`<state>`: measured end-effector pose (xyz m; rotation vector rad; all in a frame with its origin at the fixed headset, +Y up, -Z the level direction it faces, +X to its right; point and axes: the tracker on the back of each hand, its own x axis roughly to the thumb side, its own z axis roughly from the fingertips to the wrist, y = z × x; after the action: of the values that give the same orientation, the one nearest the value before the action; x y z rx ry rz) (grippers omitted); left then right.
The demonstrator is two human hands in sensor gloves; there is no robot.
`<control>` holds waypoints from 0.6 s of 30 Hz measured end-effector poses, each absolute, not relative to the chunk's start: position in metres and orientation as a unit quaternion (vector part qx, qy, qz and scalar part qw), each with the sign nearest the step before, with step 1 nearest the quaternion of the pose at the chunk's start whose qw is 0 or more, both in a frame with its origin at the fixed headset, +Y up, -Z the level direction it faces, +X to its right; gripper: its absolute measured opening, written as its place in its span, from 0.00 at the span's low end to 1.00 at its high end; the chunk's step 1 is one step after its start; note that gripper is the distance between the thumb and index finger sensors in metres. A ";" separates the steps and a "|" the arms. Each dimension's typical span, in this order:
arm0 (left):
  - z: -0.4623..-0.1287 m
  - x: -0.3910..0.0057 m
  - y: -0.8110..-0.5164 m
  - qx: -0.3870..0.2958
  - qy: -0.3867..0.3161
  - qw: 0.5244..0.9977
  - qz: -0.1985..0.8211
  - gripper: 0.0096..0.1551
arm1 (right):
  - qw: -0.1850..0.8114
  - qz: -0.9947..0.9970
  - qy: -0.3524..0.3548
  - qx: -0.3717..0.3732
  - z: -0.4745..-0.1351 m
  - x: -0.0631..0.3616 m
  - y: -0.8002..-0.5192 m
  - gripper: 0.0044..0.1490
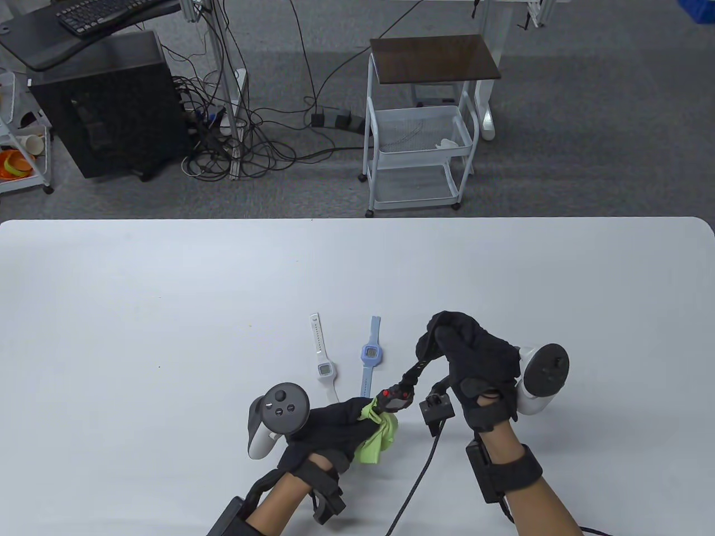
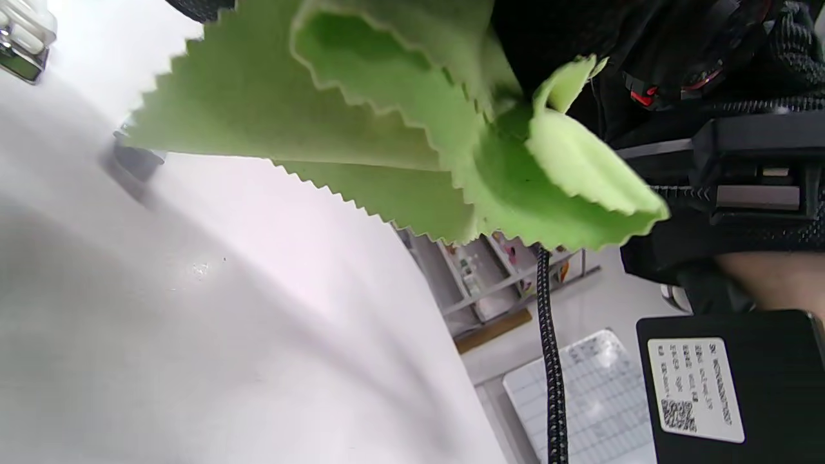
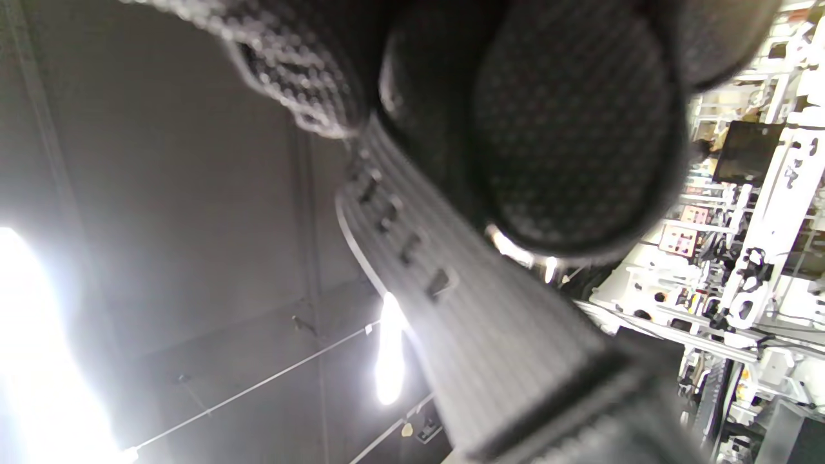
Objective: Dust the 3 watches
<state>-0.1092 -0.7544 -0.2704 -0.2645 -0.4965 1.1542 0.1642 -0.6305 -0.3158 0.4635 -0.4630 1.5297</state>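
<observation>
A black watch with red details (image 1: 397, 394) hangs above the table, its strap (image 3: 445, 303) pinched by my right hand (image 1: 447, 340) at the upper end. My left hand (image 1: 357, 416) grips a light green cloth (image 1: 380, 435) and presses it against the black watch's case. In the left wrist view the green cloth (image 2: 399, 122) fills the top. A white watch (image 1: 322, 357) and a blue watch (image 1: 370, 357) lie flat on the table, side by side, just beyond the hands.
The white table (image 1: 167, 312) stretches wide to the left and far side. A black cable (image 1: 424, 469) trails from the right glove toward the near edge. Beyond the table stand a white trolley (image 1: 419, 139) and a black computer case (image 1: 106, 106).
</observation>
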 end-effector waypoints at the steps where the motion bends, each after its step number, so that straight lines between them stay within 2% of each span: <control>1: -0.271 -0.110 -0.755 -0.124 -0.231 0.800 0.540 0.24 | 0.675 0.678 -0.207 0.206 -0.316 0.165 -0.630 0.24; 9: -0.271 -0.107 -0.762 -0.144 -0.239 0.785 0.552 0.26 | 0.682 0.669 -0.219 0.200 -0.316 0.173 -0.627 0.23; 15: -0.270 -0.106 -0.756 -0.126 -0.245 0.822 0.499 0.24 | 0.682 0.665 -0.231 0.197 -0.315 0.176 -0.625 0.23; 18: -0.270 -0.106 -0.757 -0.129 -0.245 0.821 0.499 0.24 | 0.683 0.664 -0.233 0.196 -0.315 0.176 -0.625 0.23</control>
<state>-0.1061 -0.7567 -0.2704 -0.2753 -0.5223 1.0614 0.1763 -0.6252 -0.3152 0.4385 -0.5220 1.4901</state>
